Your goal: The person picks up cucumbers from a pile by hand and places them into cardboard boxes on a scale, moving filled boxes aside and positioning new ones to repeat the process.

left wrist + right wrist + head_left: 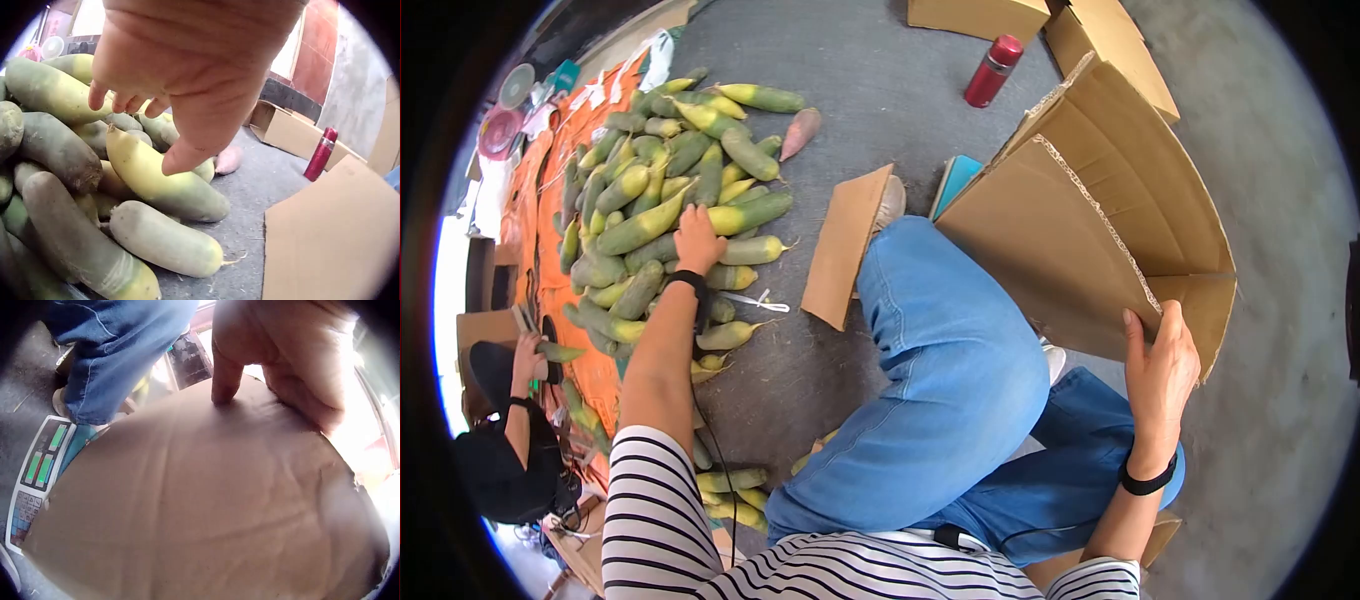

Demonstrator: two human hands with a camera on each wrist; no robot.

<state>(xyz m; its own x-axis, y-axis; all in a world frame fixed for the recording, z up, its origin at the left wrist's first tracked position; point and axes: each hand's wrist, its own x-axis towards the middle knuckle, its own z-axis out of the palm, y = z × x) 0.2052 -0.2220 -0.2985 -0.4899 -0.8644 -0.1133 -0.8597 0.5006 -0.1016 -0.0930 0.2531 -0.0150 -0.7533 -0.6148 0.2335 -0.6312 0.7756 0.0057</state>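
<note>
A big pile of green radishes (640, 225) lies on the dark floor at the left. My left hand (698, 240) reaches down over the pile, fingers spread and palm facing it. Seen from the left wrist, the thumb of this hand (194, 94) is right at a yellow-green radish (165, 178), and its fingertips hang above others. On the right, an open cardboard box (1050, 235) stands tilted beside my knee. My right hand (1165, 365) grips the edge of its wall between thumb and fingers; the right wrist view shows the hand (281, 356) on the upper edge.
A digital scale (40, 469) with lit green displays sits beside the box. A cardboard flap (847, 248) stands by my shoe. Farther off are a red bottle (994, 72), a pinkish root (801, 133) and more boxes (980, 15). Another person (510, 440) holds a radish at the left.
</note>
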